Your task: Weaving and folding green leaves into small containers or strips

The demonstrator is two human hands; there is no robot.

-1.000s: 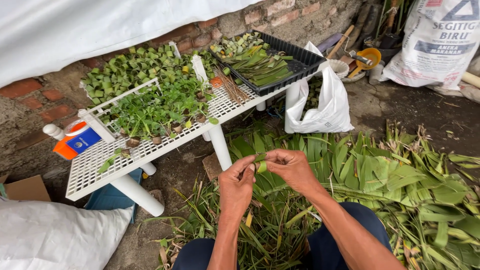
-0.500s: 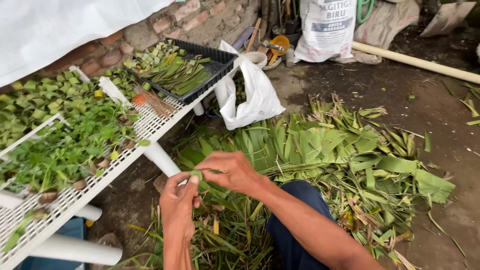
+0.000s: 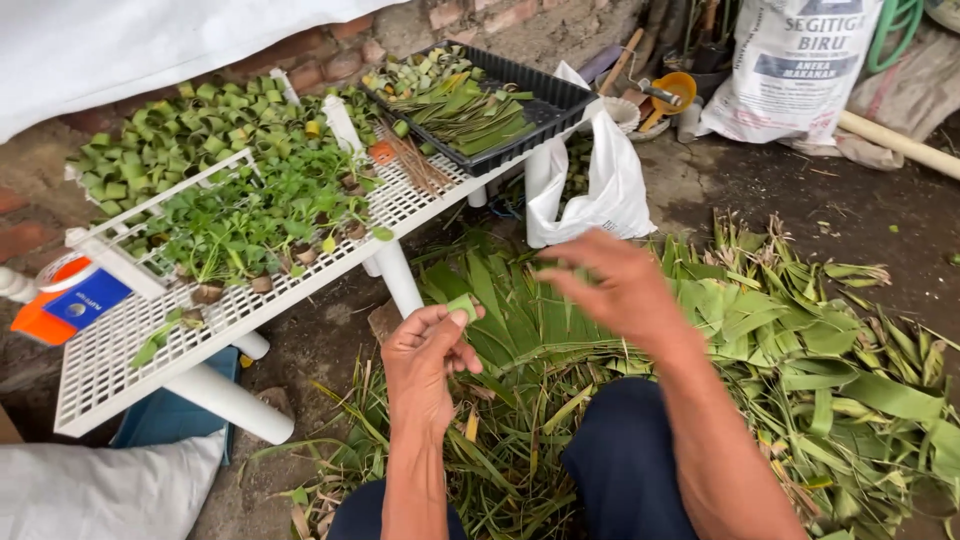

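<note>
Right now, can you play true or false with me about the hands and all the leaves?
1. The left hand pinches a small rolled green leaf piece. True.
2. The right hand holds a knife. False: it is open, blurred and holds nothing, above the pile of long green leaves on the ground.
3. The black tray holds cut leaf strips. True.
4. The white slatted rack stands bare. False: small green seedlings and little leaf cups sit on it.
5. A white plastic bag hangs beside the rack. True.
</note>
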